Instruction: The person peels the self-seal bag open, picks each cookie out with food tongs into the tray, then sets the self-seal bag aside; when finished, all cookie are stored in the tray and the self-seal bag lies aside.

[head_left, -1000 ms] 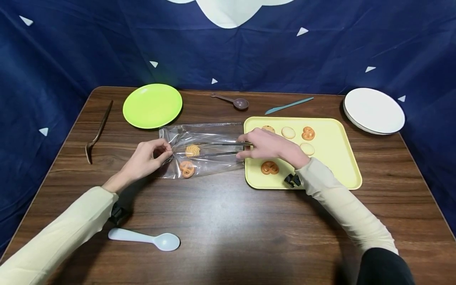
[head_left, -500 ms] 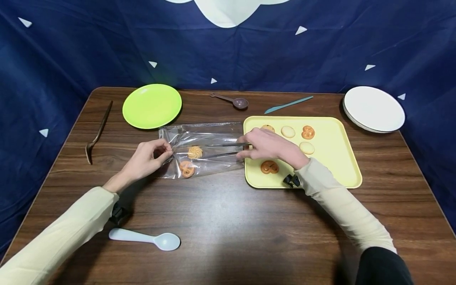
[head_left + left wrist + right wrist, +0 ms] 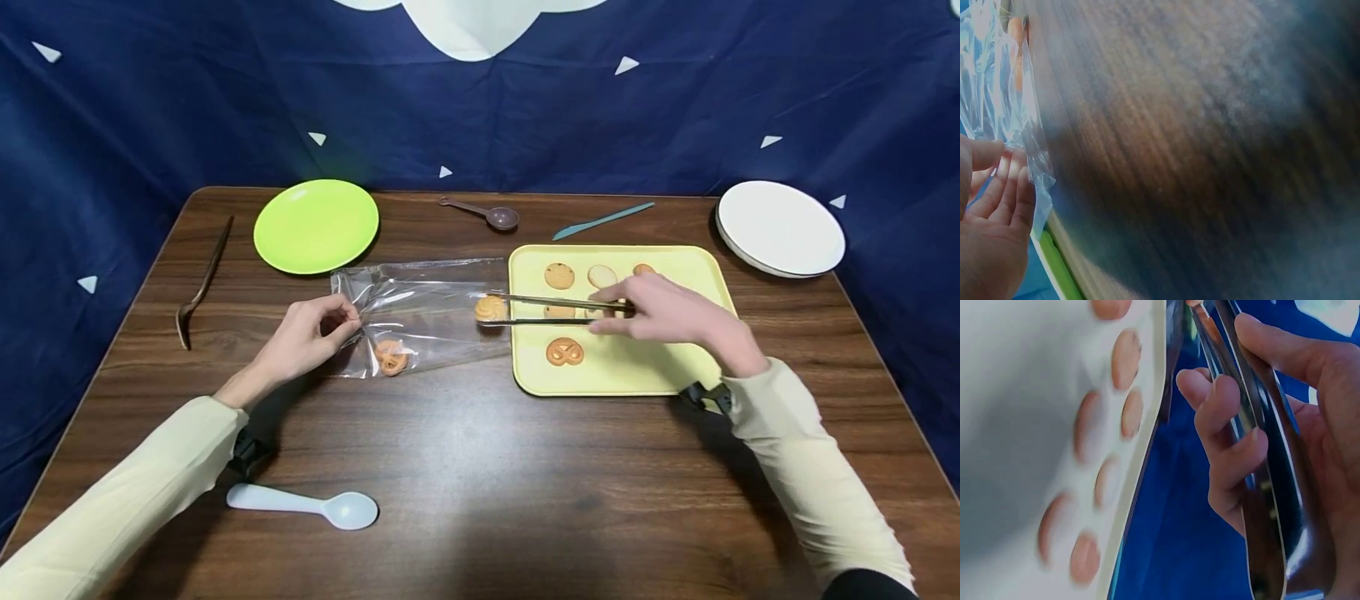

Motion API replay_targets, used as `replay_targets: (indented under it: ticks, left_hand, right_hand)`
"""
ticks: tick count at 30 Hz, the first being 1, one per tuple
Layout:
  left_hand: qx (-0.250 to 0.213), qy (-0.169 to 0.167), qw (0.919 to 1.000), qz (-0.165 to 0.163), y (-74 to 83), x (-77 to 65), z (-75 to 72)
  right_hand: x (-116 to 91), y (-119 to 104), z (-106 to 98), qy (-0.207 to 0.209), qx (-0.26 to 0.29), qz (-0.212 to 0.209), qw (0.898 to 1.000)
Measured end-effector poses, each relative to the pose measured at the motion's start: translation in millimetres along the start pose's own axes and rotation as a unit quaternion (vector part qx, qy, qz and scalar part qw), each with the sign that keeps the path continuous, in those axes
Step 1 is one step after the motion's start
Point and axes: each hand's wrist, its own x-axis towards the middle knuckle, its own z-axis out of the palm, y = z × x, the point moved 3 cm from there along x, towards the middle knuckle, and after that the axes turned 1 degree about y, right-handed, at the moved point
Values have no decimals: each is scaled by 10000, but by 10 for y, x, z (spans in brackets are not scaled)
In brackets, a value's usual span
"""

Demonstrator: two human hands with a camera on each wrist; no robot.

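Observation:
My left hand (image 3: pixel 311 333) pinches the closed-off left part of a clear plastic bag (image 3: pixel 431 292) lying flat on the table; the left wrist view shows the thumb and fingers on the crinkled film (image 3: pixel 997 94). A pretzel-shaped cookie (image 3: pixel 391 357) lies in the bag's lower left. Over the yellow tray, my right hand (image 3: pixel 667 312) grips metal tongs (image 3: pixel 570 302), also seen in the right wrist view as shiny tongs (image 3: pixel 1282 487). Between their tips sits a round swirl cookie (image 3: pixel 491 309) at the bag's right end. Whether film covers that cookie, I cannot tell.
The yellow tray (image 3: pixel 622 379) bears several cookies, including a pretzel cookie (image 3: pixel 564 352). Behind lie a green plate (image 3: pixel 317 227), a brown measuring spoon (image 3: pixel 501 218), a blue knife (image 3: pixel 603 221) and white plates (image 3: pixel 780 227). A fork (image 3: pixel 202 287) and a pale spoon (image 3: pixel 348 510) lie left.
My right hand has drawn the tongs to the right, and the swirl cookie has travelled with them from the bag's left part to its right end. My left hand stays in place.

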Motion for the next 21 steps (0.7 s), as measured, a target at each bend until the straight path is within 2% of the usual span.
replay_targets:
  ticks: [4,12,16,21]
  left_hand:
    - [23,-39,10000,-51,-1,-12,-3]
    - [49,17,10000,-4,8,-6,-12]
    - [-6,42,10000,78,29,-9,-19]
    - [-33,39,9999,87,56,-9,-30]
  right_hand:
    - [-321,117,-26,143,9,61,9999]
    - [-972,327,-60,366,61,703,9968]
    - [-1201,409,-81,501,-9,944,9943]
    - [-1370,505,-51,495,95,1276,9905]
